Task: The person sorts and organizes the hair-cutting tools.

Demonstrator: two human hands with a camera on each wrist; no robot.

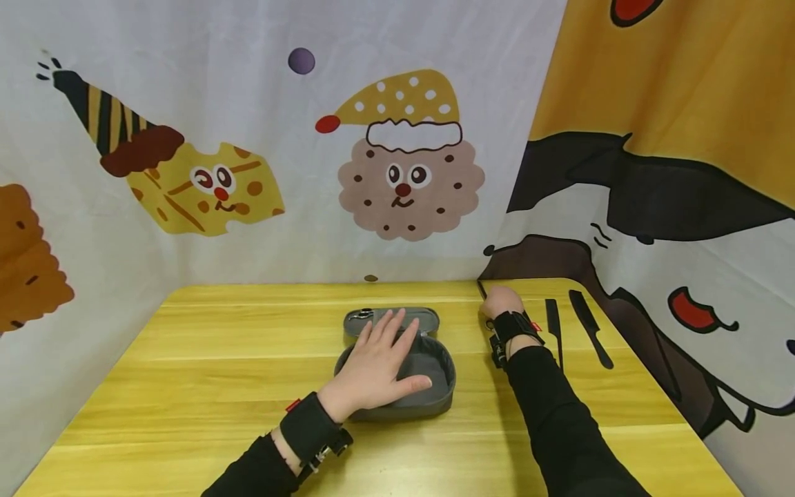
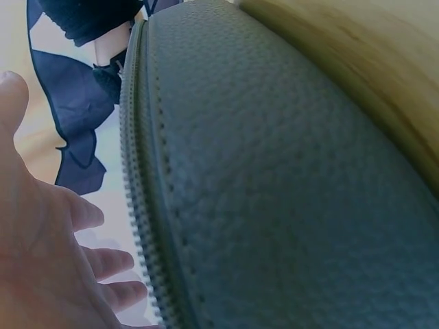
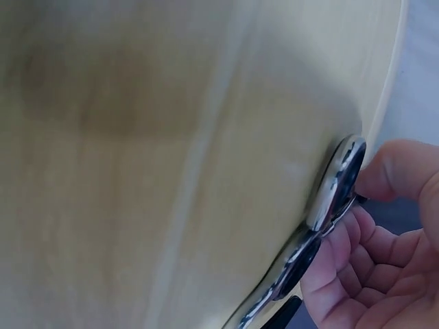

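Left hand [image 1: 371, 373]: we see it spread over the open grey case [image 1: 410, 412], fingers straight, gripping nothing; probably placed there to steady it. Case sits mid-tabletop [image 1: 217, 359], a bit toward the far edge. Its lid [image 1: 427, 320] is folded back toward that edge, so we can see into the case; a small metal item [image 1: 361, 315] rests in the lid's left end.

Right hand [image 1: 502, 301] is at the far edge, short of the far right corner, thumb and curled fingers pinching scissors [image 3: 333, 185] by the handle rings. Right wrist view is soft, so we can't tell whether they're off the wood.

Near the right edge we have one comb [image 1: 552, 317] and another comb [image 1: 584, 314], spaced apart, likely for easy picking.
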